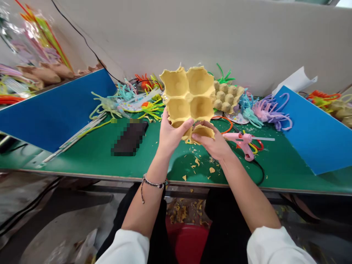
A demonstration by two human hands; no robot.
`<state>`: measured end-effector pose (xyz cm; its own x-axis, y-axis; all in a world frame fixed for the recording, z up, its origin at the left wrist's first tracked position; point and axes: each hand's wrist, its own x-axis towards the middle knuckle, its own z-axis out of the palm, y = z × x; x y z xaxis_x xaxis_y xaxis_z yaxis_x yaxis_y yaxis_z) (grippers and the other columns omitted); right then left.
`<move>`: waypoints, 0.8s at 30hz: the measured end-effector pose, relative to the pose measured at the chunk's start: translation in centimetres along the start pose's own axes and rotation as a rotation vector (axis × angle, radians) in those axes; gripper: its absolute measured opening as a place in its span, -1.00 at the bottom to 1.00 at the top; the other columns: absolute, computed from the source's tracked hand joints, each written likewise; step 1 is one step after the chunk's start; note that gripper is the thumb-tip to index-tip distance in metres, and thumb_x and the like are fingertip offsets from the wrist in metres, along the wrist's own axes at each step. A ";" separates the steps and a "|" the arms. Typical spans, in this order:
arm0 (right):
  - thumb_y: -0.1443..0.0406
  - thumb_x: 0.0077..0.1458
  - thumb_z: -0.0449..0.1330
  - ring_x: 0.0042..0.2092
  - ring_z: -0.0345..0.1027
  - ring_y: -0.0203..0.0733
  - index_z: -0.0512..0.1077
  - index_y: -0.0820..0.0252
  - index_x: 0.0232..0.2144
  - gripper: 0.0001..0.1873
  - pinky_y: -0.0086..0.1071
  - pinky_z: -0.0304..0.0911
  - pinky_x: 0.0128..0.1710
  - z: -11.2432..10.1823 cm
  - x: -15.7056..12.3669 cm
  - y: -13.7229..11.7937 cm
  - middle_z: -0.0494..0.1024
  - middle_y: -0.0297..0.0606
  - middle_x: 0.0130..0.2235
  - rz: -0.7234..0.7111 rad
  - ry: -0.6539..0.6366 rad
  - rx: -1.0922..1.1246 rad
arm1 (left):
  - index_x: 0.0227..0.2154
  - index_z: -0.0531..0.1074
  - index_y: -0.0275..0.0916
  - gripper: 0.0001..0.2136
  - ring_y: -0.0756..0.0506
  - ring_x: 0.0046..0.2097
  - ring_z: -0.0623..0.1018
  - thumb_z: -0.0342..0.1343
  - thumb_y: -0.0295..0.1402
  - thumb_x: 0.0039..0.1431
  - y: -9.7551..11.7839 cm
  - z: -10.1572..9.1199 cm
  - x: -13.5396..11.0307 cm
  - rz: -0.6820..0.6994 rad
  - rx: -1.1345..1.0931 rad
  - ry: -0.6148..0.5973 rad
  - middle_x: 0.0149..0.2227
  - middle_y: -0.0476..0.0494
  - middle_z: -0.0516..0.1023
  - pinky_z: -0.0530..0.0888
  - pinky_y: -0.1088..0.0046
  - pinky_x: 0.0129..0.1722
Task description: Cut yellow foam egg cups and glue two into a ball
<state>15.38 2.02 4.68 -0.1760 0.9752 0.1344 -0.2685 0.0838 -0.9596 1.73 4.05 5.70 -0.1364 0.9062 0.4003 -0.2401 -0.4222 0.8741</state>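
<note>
Between my two hands, a yellow egg carton [178,109] with torn edges is held up above the green table, its cups facing me. My left hand [172,134] grips its lower left side, thumb laid over the front. At the lower right, my right hand [213,141] closes on the bottom cup, the thumb inside it. The fingers behind the carton are hidden. A pink glue gun [243,141] lies just right of my right hand. Torn yellow scraps [212,170] are scattered on the table below.
Blue boards [55,110] stand at left and another blue panel [319,135] at right. Bundles of pipe cleaners [272,110] and a tan egg tray [227,96] lie along the wall. A dark, pixelated object [129,137] rests on the left. A red bin [187,242] sits below.
</note>
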 end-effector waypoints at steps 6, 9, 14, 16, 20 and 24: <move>0.18 -0.17 0.38 -0.36 0.29 -0.35 0.33 0.06 -0.33 -0.63 -0.34 0.31 -0.29 0.3 -0.3 -0.4 0.42 -0.47 -0.38 -0.106 -0.060 -0.062 | -0.06 0.37 -0.21 -0.32 -0.15 -0.11 0.61 0.42 -0.05 -0.28 -0.4 -0.1 0.2 -0.055 -0.072 0.014 -0.08 -0.20 0.57 0.54 0.38 -0.13; 0.20 -0.10 0.33 -0.39 0.26 -0.37 0.31 0.08 -0.32 -0.69 -0.36 0.27 -0.33 0.4 -0.5 -0.8 0.40 -0.46 -0.40 -0.154 -0.019 -0.186 | -0.06 0.38 -0.21 -0.35 -0.15 -0.09 0.61 0.43 -0.10 -0.26 -0.5 0.1 0.2 -0.064 -0.071 0.031 -0.08 -0.19 0.58 0.54 0.39 -0.12; 0.21 -0.04 0.30 -0.39 0.27 -0.38 0.29 0.10 -0.36 -0.75 -0.38 0.27 -0.36 0.6 -1.3 -2.4 0.40 -0.45 -0.40 -0.272 0.017 -0.334 | -0.02 0.38 -0.21 -0.38 -0.10 -0.12 0.61 0.42 -0.23 -0.22 -0.7 -1.0 1.1 -0.085 -0.032 0.159 -0.08 -0.18 0.59 0.53 0.43 -0.13; 0.21 -0.03 0.29 -0.36 0.32 -0.37 0.29 0.08 -0.34 -0.75 -0.39 0.30 -0.35 0.3 -1.5 -3.3 0.41 -0.44 -0.38 -0.333 0.046 -0.279 | -0.02 0.38 -0.20 -0.40 -0.09 -0.09 0.60 0.39 -0.25 -0.19 -0.6 -2.1 1.7 -0.082 -0.029 0.261 -0.03 -0.20 0.57 0.51 0.46 -0.10; 0.27 -0.10 0.26 -0.32 0.38 -0.33 0.26 0.02 -0.29 -0.70 -0.40 0.34 -0.40 -1.2 -1.6 -4.7 0.42 -0.44 -0.32 -0.356 0.208 -0.102 | -0.02 0.39 -0.21 -0.48 -0.10 -0.04 0.58 0.33 -0.28 -0.11 0.2 -4.2 2.3 -0.092 0.079 0.236 0.02 -0.22 0.55 0.50 0.47 -0.09; 0.32 -0.20 0.23 -0.29 0.43 -0.27 0.25 0.01 -0.24 -0.60 -0.38 0.37 -0.39 -3.3 -1.6 -5.9 0.44 -0.41 -0.29 -0.333 0.425 -0.032 | -0.08 0.44 -0.21 -0.61 -0.11 -0.11 0.59 0.24 -0.27 -0.02 0.0 -6.0 2.4 -0.185 0.243 0.091 -0.06 -0.18 0.59 0.52 0.44 -0.17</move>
<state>20.42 0.66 9.34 0.3137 0.8914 0.3272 -0.2139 0.4021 -0.8903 -4.33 6.12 5.00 -0.1997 0.9567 0.2118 -0.0337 -0.2227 0.9743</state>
